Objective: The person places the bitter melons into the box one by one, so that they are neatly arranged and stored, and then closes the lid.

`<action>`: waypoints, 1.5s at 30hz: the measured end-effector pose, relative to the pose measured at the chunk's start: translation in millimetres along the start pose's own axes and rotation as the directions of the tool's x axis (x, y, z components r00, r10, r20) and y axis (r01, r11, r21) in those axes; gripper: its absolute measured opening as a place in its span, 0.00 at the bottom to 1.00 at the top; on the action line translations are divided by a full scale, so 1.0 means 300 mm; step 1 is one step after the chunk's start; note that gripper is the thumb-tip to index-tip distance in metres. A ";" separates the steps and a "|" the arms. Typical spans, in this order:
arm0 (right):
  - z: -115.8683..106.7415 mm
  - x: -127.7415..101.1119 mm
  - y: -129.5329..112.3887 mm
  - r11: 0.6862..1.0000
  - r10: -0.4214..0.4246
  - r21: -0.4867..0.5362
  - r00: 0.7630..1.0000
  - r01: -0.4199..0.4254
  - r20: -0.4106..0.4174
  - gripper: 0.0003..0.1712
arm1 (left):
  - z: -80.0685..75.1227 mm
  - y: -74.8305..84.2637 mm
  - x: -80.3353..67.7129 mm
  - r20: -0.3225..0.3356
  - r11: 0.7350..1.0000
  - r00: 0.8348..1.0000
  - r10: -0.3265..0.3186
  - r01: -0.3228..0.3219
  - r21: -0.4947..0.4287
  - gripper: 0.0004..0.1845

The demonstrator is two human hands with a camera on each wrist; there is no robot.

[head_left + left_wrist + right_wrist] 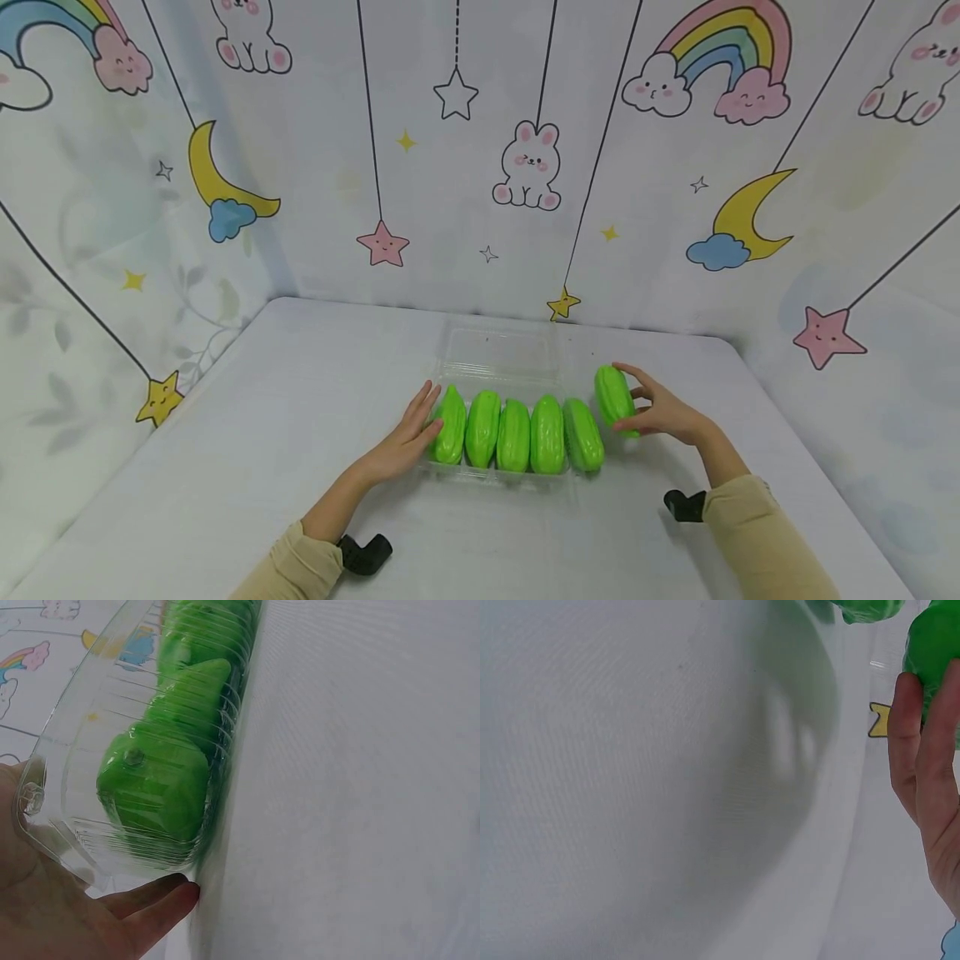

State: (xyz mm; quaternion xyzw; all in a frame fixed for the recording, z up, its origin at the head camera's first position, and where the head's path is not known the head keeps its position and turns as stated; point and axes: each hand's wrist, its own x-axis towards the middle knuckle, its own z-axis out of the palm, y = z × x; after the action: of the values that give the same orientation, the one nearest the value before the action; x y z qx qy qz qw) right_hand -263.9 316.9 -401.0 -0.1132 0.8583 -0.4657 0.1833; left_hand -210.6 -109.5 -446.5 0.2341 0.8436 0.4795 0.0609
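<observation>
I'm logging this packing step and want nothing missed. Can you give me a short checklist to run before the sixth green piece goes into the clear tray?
1. Right hand has a grip on the loose green piece: ok, thumb and fingers curl round it.
2. Left hand steadies the clear tray: ok, straight fingers rest against its left end.
3. Five green pieces sit in a row in the tray: ok.
4. Room left at the tray's right end for one more: cannot tell, the fifth piece lies close to the edge.
5. Lid open and out of the way: ok, it lies flat behind the tray.
</observation>
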 end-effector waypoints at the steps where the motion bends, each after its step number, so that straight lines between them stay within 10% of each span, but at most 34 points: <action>1: -0.001 -0.001 -0.003 1.000 -0.005 0.005 1.000 0.005 0.001 0.58 | 0.000 0.000 0.000 0.001 1.000 1.000 0.000 0.000 0.000 0.31; 45: 0.158 0.009 -0.262 0.993 -0.116 0.037 0.993 0.115 0.021 0.59 | 0.006 0.004 -0.001 0.008 0.999 1.000 0.013 -0.013 0.042 0.30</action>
State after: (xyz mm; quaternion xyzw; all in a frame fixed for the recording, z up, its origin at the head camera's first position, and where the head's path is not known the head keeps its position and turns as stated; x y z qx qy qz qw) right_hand -244.6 237.5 -359.1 -0.1647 0.8396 -0.4896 0.1679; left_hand -209.5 -107.8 -446.4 0.2427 0.8518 0.4610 0.0559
